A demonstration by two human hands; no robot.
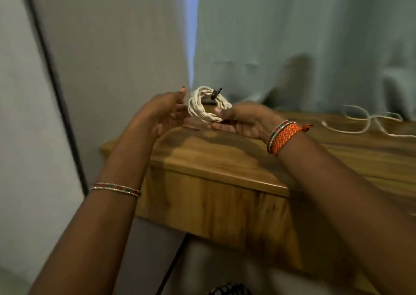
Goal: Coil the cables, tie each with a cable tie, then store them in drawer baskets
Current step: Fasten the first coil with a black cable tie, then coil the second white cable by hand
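Observation:
A white cable coil is held up above the left end of the wooden table. A black cable tie wraps its top, with the tail sticking up. My right hand pinches the coil's lower right side between thumb and fingers. My left hand is just left of the coil with its fingers relaxed and spread; whether they touch the coil I cannot tell. A second white cable lies loose and uncoiled on the table at the right.
A pale green curtain hangs behind the table. A grey wall with a dark vertical strip is at the left. A black mesh basket rim shows at the bottom edge, with a dark cord beside it.

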